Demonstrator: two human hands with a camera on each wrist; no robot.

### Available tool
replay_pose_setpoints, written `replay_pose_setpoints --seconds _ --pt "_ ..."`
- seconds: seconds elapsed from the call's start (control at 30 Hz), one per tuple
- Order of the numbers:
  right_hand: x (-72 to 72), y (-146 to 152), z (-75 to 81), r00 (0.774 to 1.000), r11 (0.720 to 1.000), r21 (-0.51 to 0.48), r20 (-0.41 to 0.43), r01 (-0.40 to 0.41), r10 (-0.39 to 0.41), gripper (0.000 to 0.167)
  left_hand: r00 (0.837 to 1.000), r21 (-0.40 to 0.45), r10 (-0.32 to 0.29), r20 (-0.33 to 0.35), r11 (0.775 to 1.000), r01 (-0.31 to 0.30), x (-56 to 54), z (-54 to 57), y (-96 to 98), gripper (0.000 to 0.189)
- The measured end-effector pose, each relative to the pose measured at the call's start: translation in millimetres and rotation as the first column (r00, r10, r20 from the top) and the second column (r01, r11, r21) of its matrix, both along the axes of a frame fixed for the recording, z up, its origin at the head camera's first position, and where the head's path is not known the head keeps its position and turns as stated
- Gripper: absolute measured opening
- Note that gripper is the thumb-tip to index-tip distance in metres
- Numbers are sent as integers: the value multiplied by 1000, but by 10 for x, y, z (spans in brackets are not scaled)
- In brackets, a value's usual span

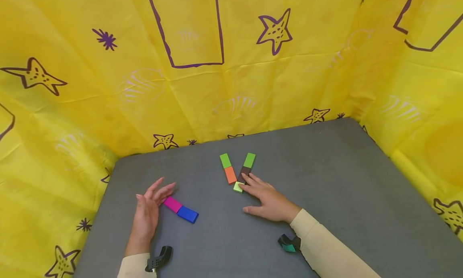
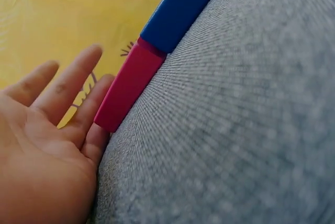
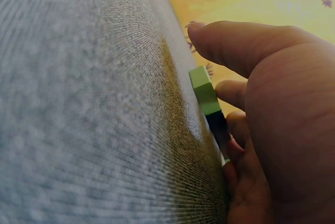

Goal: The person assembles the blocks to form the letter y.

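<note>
My left hand (image 1: 146,213) rests on its side at the left, fingers loosely extended, right at the end of a pink block (image 1: 172,204). A blue block (image 1: 187,214) continues the pink one end to end, slanting toward the front. My right hand (image 1: 271,201) lies palm down, its fingertips on or beside a dark brown block (image 1: 244,170) and a small light green block (image 1: 237,187). Beyond the brown block lies a green block (image 1: 249,160). Left of them an orange block (image 1: 230,175) and another green block (image 1: 225,160) form a second line, so the two lines make a V.
The blocks lie on a grey cloth-covered table (image 1: 325,169). A yellow patterned curtain (image 1: 246,81) hangs behind the table and along both sides. Each wrist wears a dark camera band, one at the left wrist (image 1: 159,258), one at the right (image 1: 289,243).
</note>
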State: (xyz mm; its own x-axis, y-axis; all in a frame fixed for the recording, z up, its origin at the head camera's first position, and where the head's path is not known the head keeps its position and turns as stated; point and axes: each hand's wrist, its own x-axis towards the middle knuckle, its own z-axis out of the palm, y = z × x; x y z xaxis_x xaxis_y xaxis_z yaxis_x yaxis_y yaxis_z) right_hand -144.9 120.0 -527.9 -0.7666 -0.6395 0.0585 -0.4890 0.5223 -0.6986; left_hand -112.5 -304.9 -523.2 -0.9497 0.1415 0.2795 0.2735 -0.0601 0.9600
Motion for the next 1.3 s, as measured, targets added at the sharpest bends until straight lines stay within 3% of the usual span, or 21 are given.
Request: replay_pose_setpoints --seconds 0.27,0.43,0.6,0.77,0.87,0.97,1.1,1.3 --pt "-10 11 -18 1000 1000 -2 -15 -5 5 80 999 -100 54 -2 994 -54 64 -19 55 80" --pt "-15 16 -34 1000 1000 -7 -23 -3 2 79 998 -112 57 -27 992 -60 103 -19 46 79" --pt "-10 14 -10 1000 1000 -16 -19 -2 2 78 994 -156 101 -33 982 -105 161 -2 26 59" --pt "-1 9 -2 1000 1000 -20 -11 -1 0 77 980 -317 193 51 933 -167 211 -5 -6 38" --pt "-1 7 -6 1000 1000 -23 -15 -1 1 77 978 -417 203 56 894 -162 205 -39 -32 48" --pt "-3 5 -8 1000 1000 -23 -14 -2 1 77 979 -501 204 14 848 -170 188 -59 -41 57" --pt "-4 3 -7 1000 1000 -23 -10 -1 1 78 972 -560 233 -12 804 -200 188 -46 -22 53" --pt "-5 2 -10 1000 1000 -21 -13 7 -7 77 956 -601 295 9 765 -230 193 -35 0 48"
